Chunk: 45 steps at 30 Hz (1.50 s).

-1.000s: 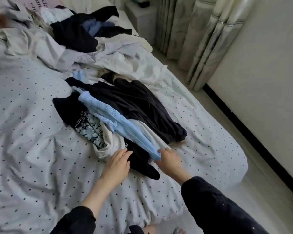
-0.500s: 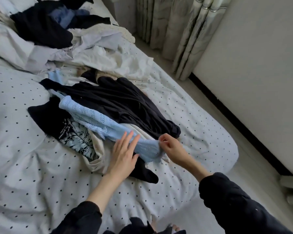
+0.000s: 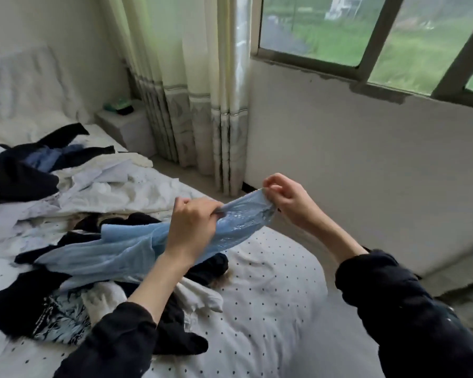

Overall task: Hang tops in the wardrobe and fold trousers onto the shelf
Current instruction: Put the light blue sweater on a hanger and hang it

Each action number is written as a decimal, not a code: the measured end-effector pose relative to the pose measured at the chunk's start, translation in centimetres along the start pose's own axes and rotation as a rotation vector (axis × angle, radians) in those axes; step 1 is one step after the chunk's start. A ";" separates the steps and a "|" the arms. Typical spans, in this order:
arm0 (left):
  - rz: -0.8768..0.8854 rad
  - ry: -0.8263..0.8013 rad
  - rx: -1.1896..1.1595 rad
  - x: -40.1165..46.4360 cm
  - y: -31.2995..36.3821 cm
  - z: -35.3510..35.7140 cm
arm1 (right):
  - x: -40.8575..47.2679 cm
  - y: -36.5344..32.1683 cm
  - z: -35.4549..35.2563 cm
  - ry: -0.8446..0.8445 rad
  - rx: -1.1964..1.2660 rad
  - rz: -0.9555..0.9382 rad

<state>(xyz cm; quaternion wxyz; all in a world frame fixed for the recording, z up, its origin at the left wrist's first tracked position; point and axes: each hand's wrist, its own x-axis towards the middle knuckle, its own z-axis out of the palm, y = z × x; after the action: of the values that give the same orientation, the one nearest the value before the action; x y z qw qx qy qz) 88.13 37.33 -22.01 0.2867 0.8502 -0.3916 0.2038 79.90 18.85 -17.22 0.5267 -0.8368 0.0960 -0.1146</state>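
Note:
A light blue lacy garment point(image 3: 131, 245) is lifted off the bed at one end, its other end still trailing over the clothes pile. My left hand point(image 3: 193, 223) grips its edge from above. My right hand point(image 3: 286, 197) pinches the same edge further right, stretching it between the two hands. Under it lie black garments point(image 3: 208, 268), a black top with a pale print point(image 3: 58, 323) and a white piece point(image 3: 200, 296).
The bed has a white dotted sheet point(image 3: 271, 290). A second heap of black, blue and white clothes point(image 3: 66, 173) lies further back. A small white bedside stand point(image 3: 126, 129), curtains point(image 3: 191, 105) and a window point(image 3: 366, 31) are behind; bare wall is at right.
Both hands have lifted the blue garment's end off the pile and pulled it taut. My left hand went from lying flat on it to gripping it. The view tilted up toward the window.

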 end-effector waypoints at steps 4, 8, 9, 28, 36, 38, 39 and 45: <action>0.165 0.012 -0.097 3.6 9.2 0.6 | -5.1 -1.7 -9.5 0.218 0.023 -0.040; 0.302 -0.085 -0.270 3.9 19.2 3.3 | -13.3 -0.8 -17.5 0.383 -0.032 -0.003; 0.335 -0.116 -0.322 3.4 22.1 4.2 | -16.2 -0.3 -19.5 0.431 -0.059 0.023; 0.744 -0.680 -1.001 -8.5 59.0 9.9 | -55.9 -0.8 -29.7 0.959 -0.476 0.733; 0.997 -0.746 -0.971 -10.3 64.3 11.1 | -60.6 -1.7 -30.7 1.193 -0.905 0.976; 0.960 -0.780 -0.939 -10.8 64.7 12.1 | -61.6 -2.1 -30.8 1.271 -0.927 1.015; 0.940 -0.792 -0.925 -10.9 64.8 12.5 | -62.3 -2.2 -30.7 1.325 -0.929 1.033; 0.977 -0.797 -0.933 -12.8 67.9 13.3 | -66.4 -2.4 -28.8 1.554 -0.849 1.121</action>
<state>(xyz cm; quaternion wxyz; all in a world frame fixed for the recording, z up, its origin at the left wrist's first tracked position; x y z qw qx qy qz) 28.79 -0.20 -17.06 0.3299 0.3824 -0.8398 -0.1992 8.12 13.77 -9.02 -0.0394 -0.4845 0.8144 -0.3171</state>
